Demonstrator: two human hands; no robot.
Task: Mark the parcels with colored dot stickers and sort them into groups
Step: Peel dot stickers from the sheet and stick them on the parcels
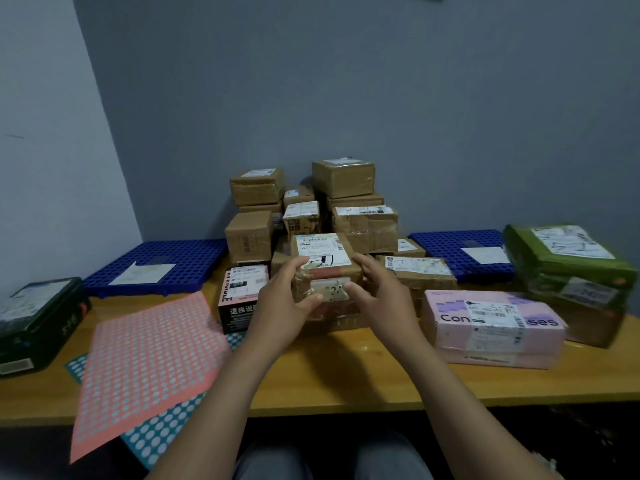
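Small brown cardboard parcel (325, 268), white shipping label on top, is at the middle of the wooden desk (346, 375), in front of the pile of brown boxes (343, 178) along the back edge. The left hand (284, 299) and right hand (377, 292) grip its two sides, thumbs on its front face. Bare wood runs along the front edge under the forearms. Near the front left corner a pink dot-sticker sheet (149, 358) lies over a teal dot-sticker sheet (156, 434), both overhanging the edge. Towards the right edge a pink box (491, 327) reads "Con…ses". Left of the parcel, a black-and-pink box (239, 299) shows "070" and "退换说".
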